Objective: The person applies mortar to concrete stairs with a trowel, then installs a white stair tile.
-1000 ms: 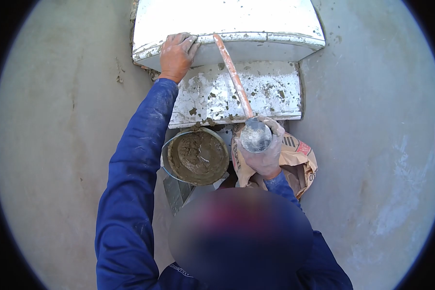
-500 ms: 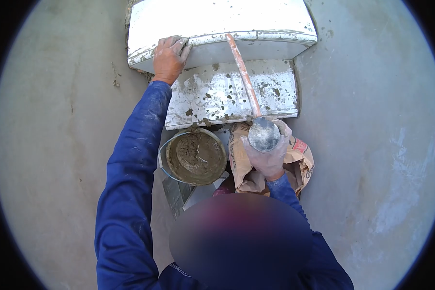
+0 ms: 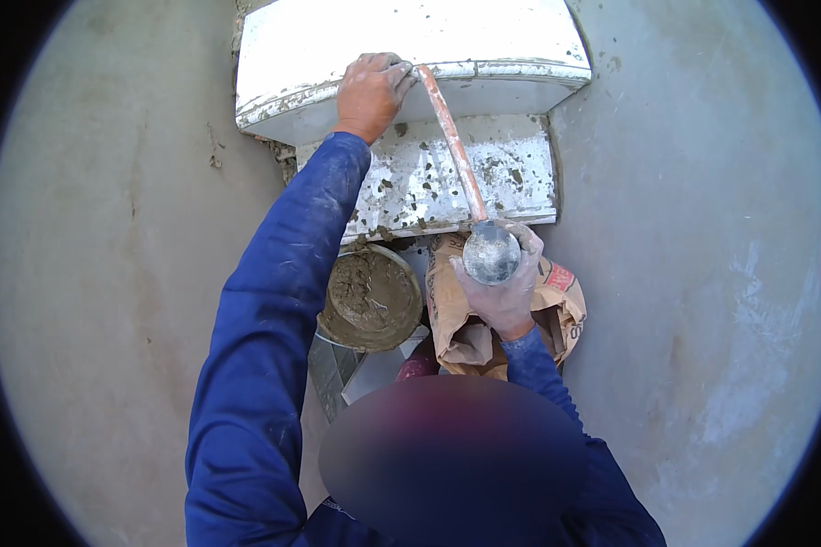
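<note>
My left hand [image 3: 370, 93] lies at the front edge of the upper white step [image 3: 410, 36], its fingers bent over the edge beside the far end of a mallet handle. In my right hand [image 3: 506, 296] is the mallet [image 3: 492, 252], gripped by its round grey head. Its orange-brown handle slants up and left, with the tip against the edge of the upper step. Beneath the handle is the lower white step [image 3: 429, 182], spotted with mortar bits.
A bucket [image 3: 371, 296] of wet mortar stands below the lower step. Right of it is an open brown paper bag [image 3: 556, 310]. Grey tiles [image 3: 331, 369] lie below the bucket. Smooth grey walls [image 3: 684, 228] flank the steps.
My left hand has slid right along the step's edge, close to the handle tip. The mallet and my right hand have shifted very slightly left in view.
</note>
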A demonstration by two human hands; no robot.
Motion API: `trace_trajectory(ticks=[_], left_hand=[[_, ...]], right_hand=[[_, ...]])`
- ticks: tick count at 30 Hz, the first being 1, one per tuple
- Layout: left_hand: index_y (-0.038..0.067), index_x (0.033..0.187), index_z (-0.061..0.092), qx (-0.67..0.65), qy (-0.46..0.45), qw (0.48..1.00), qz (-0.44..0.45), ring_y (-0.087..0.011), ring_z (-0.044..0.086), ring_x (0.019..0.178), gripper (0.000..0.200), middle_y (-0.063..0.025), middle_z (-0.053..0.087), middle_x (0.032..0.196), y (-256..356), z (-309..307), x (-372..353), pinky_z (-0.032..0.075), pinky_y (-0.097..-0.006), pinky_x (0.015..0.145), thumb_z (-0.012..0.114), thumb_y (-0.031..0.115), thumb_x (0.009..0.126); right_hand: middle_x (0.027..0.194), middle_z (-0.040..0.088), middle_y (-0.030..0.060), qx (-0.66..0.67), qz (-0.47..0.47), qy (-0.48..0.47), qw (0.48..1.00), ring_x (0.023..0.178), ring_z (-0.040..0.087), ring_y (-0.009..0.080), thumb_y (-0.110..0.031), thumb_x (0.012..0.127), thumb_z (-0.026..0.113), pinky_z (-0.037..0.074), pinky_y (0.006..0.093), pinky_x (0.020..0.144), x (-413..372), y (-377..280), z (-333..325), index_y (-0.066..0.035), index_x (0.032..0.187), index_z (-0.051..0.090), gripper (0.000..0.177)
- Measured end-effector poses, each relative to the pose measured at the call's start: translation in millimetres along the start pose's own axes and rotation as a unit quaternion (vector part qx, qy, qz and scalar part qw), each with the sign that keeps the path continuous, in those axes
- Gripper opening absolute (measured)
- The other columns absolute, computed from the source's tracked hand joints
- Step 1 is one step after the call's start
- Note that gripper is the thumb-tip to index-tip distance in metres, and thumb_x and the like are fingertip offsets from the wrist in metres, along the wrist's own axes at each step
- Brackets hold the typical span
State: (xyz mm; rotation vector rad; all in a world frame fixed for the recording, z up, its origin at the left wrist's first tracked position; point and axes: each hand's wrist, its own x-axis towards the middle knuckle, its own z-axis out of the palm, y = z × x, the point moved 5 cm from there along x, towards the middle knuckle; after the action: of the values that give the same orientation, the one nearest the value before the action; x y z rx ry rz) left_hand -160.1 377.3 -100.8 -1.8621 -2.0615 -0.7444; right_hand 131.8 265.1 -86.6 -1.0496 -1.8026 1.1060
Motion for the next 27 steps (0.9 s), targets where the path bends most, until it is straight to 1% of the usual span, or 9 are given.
trace_trajectory(ticks=[1,4,7,10,13,17,20,23,27], left_hand=[[0.012,0.096,0.076,0.004,0.002,1.0,-0.002,-0.0236,0.062,0.097,0.018,-0.0007,0.068,0.1,-0.6,1.4,-0.4,0.05,-0.0365,0.086,0.073,0.026,0.085],[0.013,0.095,0.076,0.018,-0.003,1.0,0.001,-0.023,0.062,0.095,0.017,0.0004,0.068,0.099,0.0,3.8,-0.7,0.052,-0.0357,0.083,0.073,0.026,0.085],[0.013,0.095,0.076,0.033,-0.017,0.999,0.002,-0.023,0.062,0.094,0.016,0.0001,0.068,0.098,2.3,2.5,0.8,0.052,-0.0352,0.082,0.073,0.026,0.085],[0.012,0.094,0.076,0.033,-0.021,0.999,-0.002,-0.0229,0.062,0.094,0.016,0.0,0.068,0.097,5.1,1.3,1.9,0.052,-0.0354,0.082,0.073,0.026,0.085],[0.012,0.094,0.076,0.034,-0.018,0.999,-0.007,-0.0229,0.062,0.093,0.017,-0.0002,0.068,0.097,6.6,3.3,0.6,0.053,-0.0355,0.081,0.073,0.026,0.085],[0.012,0.094,0.076,0.04,-0.017,0.999,-0.009,-0.0231,0.062,0.093,0.017,-0.0006,0.068,0.097,6.0,3.0,0.5,0.053,-0.0356,0.08,0.073,0.025,0.085],[0.012,0.094,0.076,0.045,-0.021,0.999,-0.008,-0.0234,0.062,0.093,0.016,-0.0009,0.068,0.096,7.6,3.9,0.8,0.053,-0.0357,0.08,0.073,0.025,0.085],[0.012,0.093,0.076,0.048,-0.016,0.999,-0.007,-0.0237,0.062,0.093,0.016,-0.001,0.068,0.095,7.7,1.5,1.4,0.053,-0.0361,0.08,0.073,0.025,0.085],[0.013,0.096,0.076,0.044,-0.031,0.998,-0.03,-0.0243,0.062,0.095,0.017,-0.0015,0.068,0.098,7.9,6.1,0.5,0.052,-0.0373,0.083,0.073,0.025,0.085]], right_hand=[[0.122,0.044,0.0147,0.022,0.014,0.0,1.0,0.113,0.05,0.0275,-0.012,0.066,0.089,0.044,0.0402,0.099,0.6,1.4,-0.4,-0.002,0.127,0.04,0.078],[0.123,0.045,0.0148,-0.022,-0.032,-0.006,0.999,0.114,0.05,0.0262,-0.011,0.067,0.088,0.045,0.0394,0.098,5.5,-5.6,-4.2,-0.002,0.127,0.039,0.079],[0.123,0.047,0.0153,-0.036,-0.068,0.009,0.997,0.113,0.054,0.0245,-0.005,0.069,0.085,0.045,0.0377,0.099,9.3,-19.3,-15.7,-0.001,0.129,0.037,0.077],[0.123,0.047,0.0143,0.027,-0.033,0.085,0.995,0.113,0.053,0.024,-0.006,0.069,0.086,0.045,0.0383,0.098,1.9,-14.1,-33.7,0.0,0.129,0.037,0.078],[0.122,0.047,0.0139,0.025,0.079,0.102,0.991,0.112,0.052,0.0235,-0.007,0.068,0.086,0.045,0.0382,0.098,-2.6,0.1,-48.5,0.0,0.13,0.036,0.079],[0.121,0.045,0.0141,0.058,0.097,0.104,0.988,0.112,0.051,0.0232,-0.008,0.068,0.087,0.045,0.0378,0.097,2.0,3.2,-53.1,0.0,0.129,0.036,0.079],[0.121,0.044,0.014,-0.03,0.057,0.094,0.993,0.112,0.05,0.0229,-0.008,0.069,0.087,0.045,0.0375,0.097,9.9,-0.5,-52.5,0.001,0.13,0.036,0.08],[0.121,0.044,0.0141,0.018,0.08,0.093,0.992,0.112,0.05,0.023,-0.009,0.069,0.087,0.045,0.0372,0.097,7.9,7.7,-50.5,0.002,0.13,0.036,0.08],[0.121,0.043,0.0143,0.016,0.073,0.089,0.993,0.112,0.05,0.0235,-0.009,0.068,0.087,0.045,0.0376,0.097,10.4,3.5,-52.7,0.002,0.129,0.037,0.079]])
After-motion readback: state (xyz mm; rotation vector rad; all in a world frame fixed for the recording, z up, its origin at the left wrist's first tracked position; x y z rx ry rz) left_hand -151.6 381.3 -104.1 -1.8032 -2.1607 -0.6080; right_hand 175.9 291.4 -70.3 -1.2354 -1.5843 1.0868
